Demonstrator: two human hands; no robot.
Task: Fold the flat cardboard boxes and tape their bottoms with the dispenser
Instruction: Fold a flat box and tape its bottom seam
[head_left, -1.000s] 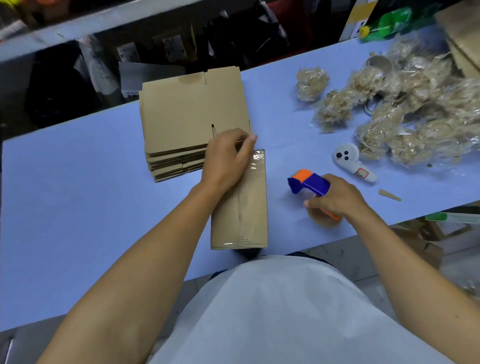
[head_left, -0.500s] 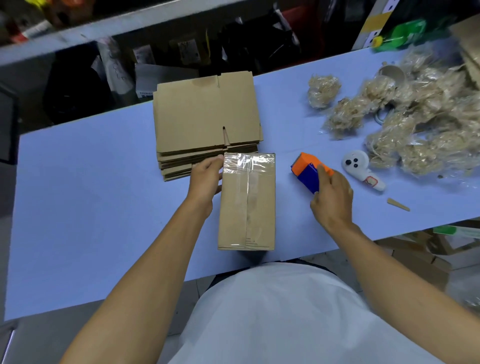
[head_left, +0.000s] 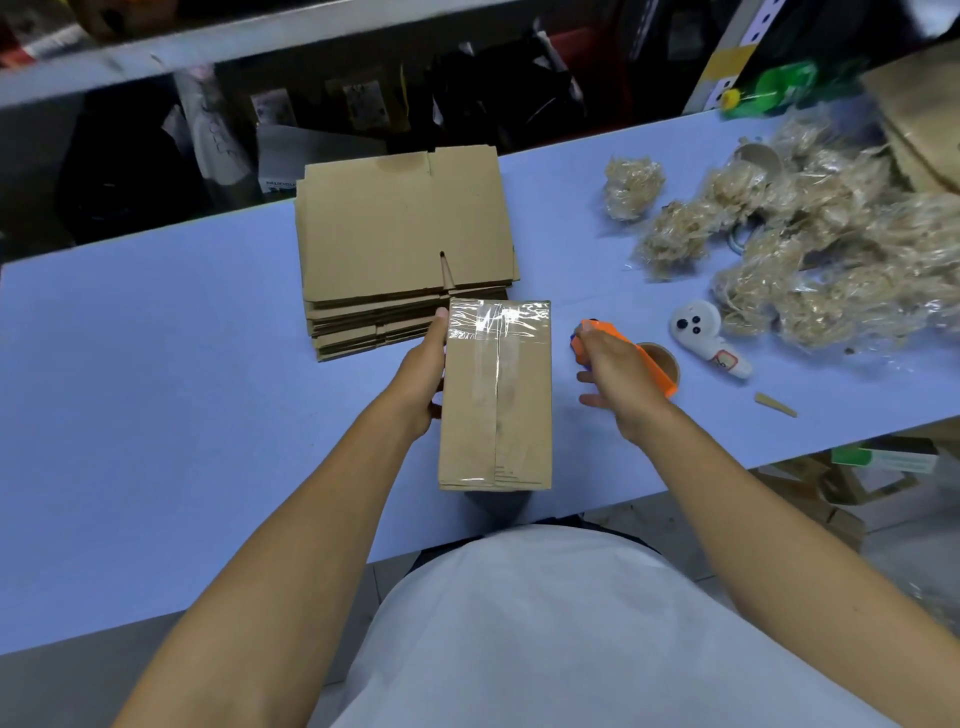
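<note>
A folded cardboard box stands on the blue table in front of me, its upturned bottom covered with clear tape along the seam and across the far end. My left hand grips the box's left side. My right hand holds the orange and blue tape dispenser just right of the box, two fingers sticking out toward the box. A stack of flat cardboard boxes lies directly behind the folded box.
Several bundles of straw-like filler in clear wrap cover the right part of the table. A white handheld device and a small wooden wedge lie right of the dispenser. Shelving and dark clutter sit beyond the far edge.
My left hand slid off the box's top to its left side. My right hand lifted and turned the dispenser, showing the tape roll.
</note>
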